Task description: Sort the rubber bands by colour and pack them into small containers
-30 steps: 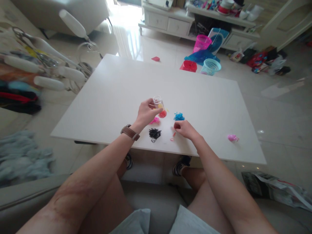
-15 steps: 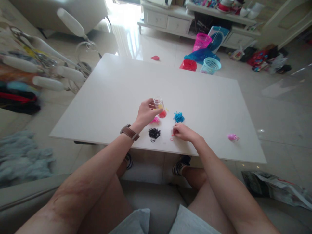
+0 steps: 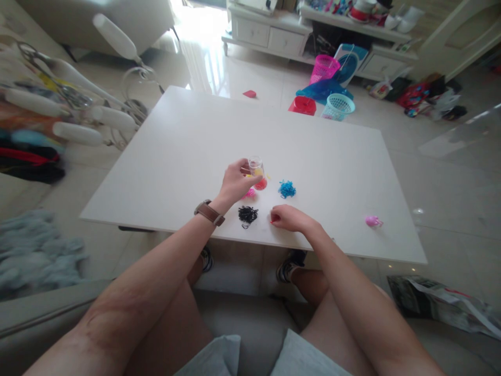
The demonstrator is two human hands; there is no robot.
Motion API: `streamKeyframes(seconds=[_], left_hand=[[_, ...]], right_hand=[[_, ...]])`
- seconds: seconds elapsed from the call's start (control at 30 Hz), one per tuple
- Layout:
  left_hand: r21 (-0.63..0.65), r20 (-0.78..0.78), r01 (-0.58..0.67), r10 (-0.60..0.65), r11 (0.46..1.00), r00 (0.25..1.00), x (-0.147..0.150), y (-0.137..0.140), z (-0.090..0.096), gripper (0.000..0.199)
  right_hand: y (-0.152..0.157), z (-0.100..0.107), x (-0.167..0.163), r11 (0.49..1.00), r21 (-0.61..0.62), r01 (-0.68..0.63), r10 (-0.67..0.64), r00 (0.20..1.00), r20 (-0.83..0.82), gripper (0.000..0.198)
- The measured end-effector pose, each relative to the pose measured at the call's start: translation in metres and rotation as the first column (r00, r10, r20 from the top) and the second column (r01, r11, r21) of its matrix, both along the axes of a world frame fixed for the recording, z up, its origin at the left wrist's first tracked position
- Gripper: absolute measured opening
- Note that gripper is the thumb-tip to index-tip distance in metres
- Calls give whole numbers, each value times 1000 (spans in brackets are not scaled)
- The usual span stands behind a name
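My left hand (image 3: 238,179) is closed around a small clear jar (image 3: 256,166), held tilted above the table, with red pieces at its bottom. Something yellow shows through and behind the glass. Down at the tabletop, my right hand (image 3: 287,216) pinches a small red rubber band (image 3: 272,222), mostly hidden by the fingers. A pile of black rubber bands (image 3: 248,214) lies between my forearms. Pink rubber bands (image 3: 249,194) sit under the left hand, partly covered by it. Beyond the right hand rests a pile of blue rubber bands (image 3: 287,189).
The white table (image 3: 195,130) spans the space before my knees. A pink-purple object (image 3: 373,221) lies near its right end. Past the far edge stand a red bin (image 3: 304,105), a light blue basket (image 3: 340,106) and a pink basket (image 3: 324,68). White lamp arms (image 3: 113,117) reach toward the left side.
My right hand has shifted slightly left and toward me, and the red band that lay below it is now mostly covered at its fingertips. The left hand and jar are nearly still.
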State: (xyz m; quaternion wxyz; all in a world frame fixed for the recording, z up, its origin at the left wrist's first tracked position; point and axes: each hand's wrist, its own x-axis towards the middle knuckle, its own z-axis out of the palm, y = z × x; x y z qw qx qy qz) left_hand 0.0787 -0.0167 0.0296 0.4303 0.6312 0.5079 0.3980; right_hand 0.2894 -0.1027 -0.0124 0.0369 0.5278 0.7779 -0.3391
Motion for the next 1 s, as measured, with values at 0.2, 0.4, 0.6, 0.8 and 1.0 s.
streamKeyframes(seconds=[0.2, 0.4, 0.6, 0.8, 1.0], left_hand=[[228, -285, 106, -38, 968, 958, 0, -8, 2, 32], [297, -531, 298, -102, 907, 841, 2, -15, 1, 41], [273, -602, 375, -147, 886, 785, 6, -20, 0, 40], [262, -586, 401, -185, 878, 789, 8, -22, -4, 42], [258, -527, 387, -207, 885, 825, 9, -19, -7, 44]], right_hand=[[12, 23, 13, 889, 258, 379, -268, 886, -379, 9], [13, 36, 7, 651, 439, 619, -282, 734, -617, 13], [12, 37, 1, 693, 532, 487, -171, 828, -535, 8], [16, 38, -2, 704, 461, 540, -219, 783, -582, 5], [16, 41, -3, 704, 354, 616, -281, 699, -658, 12]])
